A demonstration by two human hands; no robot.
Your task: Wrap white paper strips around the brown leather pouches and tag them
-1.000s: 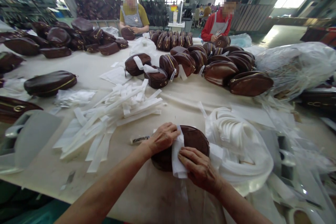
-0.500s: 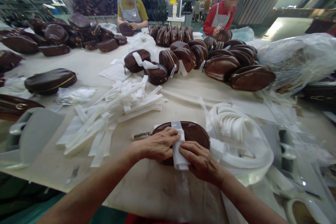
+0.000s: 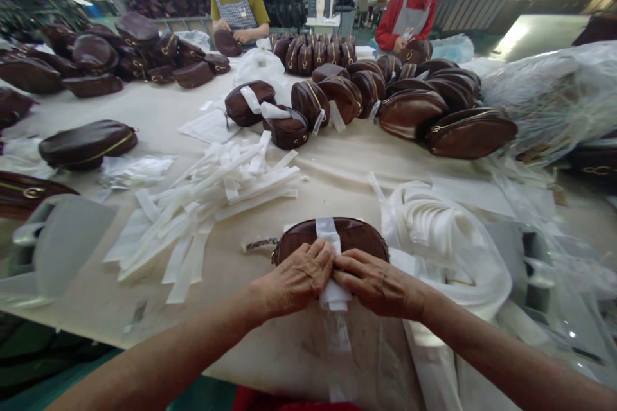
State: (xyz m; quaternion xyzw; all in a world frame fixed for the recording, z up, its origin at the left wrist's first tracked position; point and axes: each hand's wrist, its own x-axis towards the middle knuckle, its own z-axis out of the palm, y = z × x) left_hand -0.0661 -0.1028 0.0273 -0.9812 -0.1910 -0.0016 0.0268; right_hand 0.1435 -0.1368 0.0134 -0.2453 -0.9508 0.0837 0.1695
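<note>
At lower centre, a brown pouch [image 3: 337, 241] is lying on the worktop [image 3: 159, 122]. A white strip [image 3: 330, 257] is being wrapped over it, the left hand [image 3: 296, 279] and right hand [image 3: 378, 284] both pinching the strip's near end. Securing that end looks due next. Loose strips [image 3: 216, 196] are lying left of centre.

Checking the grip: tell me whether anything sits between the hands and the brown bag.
Only the white strip wrapped over the brown bag; the left hand and right hand pinch it against the bag's near edge.

strips pile [image 3: 226, 186] | pouches row [image 3: 385, 96] | plastic bag [image 3: 554, 96], contents unclear
</note>
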